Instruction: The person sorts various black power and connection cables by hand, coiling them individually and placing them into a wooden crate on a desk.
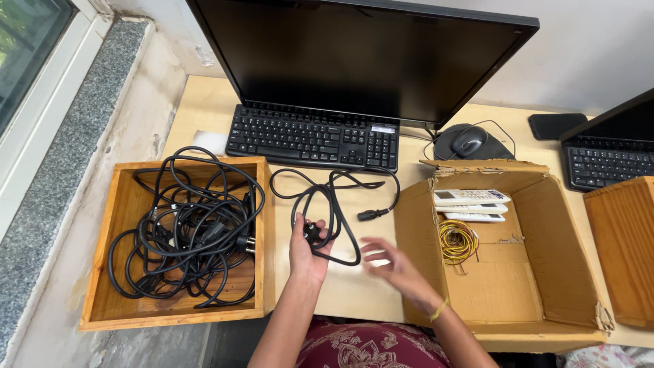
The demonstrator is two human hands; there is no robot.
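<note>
the left hand (306,249) is closed around the plug end of a black cable (334,204), thumb and fingers wrapped on it just above the near edge of the tabletop (347,289). the cable loops away from the hand toward the far side and lies on the tabletop, its other plug (372,215) resting to the right, near the cardboard box. the right hand (395,266) is open and holds nothing, fingers spread and blurred, hovering just right of the cable loop and apart from it.

left of the left hand stands a wooden box (102,272) filled with a tangle of black cables (187,228). right of the right hand stands an open cardboard box (545,272); inside it lie a coil of yellow wire (456,242) and, farther back, white remotes (471,203) stacked together. far beyond the hands sit a black keyboard (310,136) and a dark monitor (361,54). a mouse (469,140) rests on a pad to the right of the keyboard. at the right edge are a second keyboard (610,167) and another wooden box (627,245).
</note>
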